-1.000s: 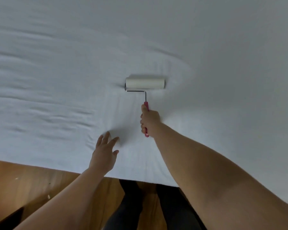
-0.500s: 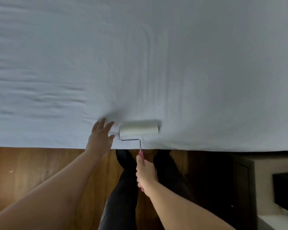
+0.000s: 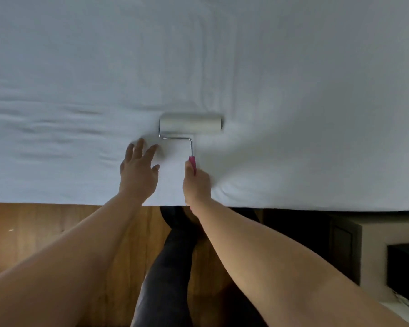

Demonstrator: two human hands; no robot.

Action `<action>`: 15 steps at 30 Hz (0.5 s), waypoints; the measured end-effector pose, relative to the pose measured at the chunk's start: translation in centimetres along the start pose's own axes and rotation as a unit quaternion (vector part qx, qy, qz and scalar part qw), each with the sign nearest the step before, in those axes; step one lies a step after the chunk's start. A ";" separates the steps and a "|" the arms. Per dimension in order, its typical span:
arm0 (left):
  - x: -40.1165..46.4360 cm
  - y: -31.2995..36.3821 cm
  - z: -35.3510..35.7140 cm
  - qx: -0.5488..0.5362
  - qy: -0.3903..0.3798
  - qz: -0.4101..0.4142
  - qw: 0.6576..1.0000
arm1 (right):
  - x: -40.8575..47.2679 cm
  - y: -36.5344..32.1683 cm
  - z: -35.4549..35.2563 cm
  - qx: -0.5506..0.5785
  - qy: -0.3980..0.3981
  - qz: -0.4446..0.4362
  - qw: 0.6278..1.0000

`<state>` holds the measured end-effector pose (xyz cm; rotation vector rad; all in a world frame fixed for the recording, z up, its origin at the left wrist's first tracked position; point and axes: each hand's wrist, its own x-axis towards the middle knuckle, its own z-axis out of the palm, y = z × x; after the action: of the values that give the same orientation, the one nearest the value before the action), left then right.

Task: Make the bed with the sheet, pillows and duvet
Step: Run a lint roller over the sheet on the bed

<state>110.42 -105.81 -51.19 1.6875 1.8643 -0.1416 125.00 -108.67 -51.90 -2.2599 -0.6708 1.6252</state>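
We press our left hand flat on the white sheet, fingers straight and spread, near the bed's edge. Our right hand curls round the pink handle of a lint roller, whose white roll lies on the sheet just beyond and right of the left fingertips. The sheet covers the bed (wrinkled at the left, smoother at the right). Below the edge we see wooden floor, our dark-clad legs and a grey bedside unit.
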 end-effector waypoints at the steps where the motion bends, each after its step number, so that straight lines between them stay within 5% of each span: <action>1: 0.2 0.2 0.1 0.005 0.006 0.000 1.000 | 1.5 -1.6 -0.2 0.000 -0.003 -0.002 1.000; 10: 1.6 2.2 0.7 0.015 0.030 0.000 0.999 | 12.0 -18.2 -3.0 0.062 -0.041 0.089 0.993; 15: 2.2 3.1 0.5 -0.007 0.033 0.001 0.999 | 14.2 -24.9 -5.3 0.047 -0.068 0.070 0.994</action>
<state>113.52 -103.56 -51.69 1.7038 1.9074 -0.0736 128.60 -79.82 -49.83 -2.1880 -0.4638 1.8505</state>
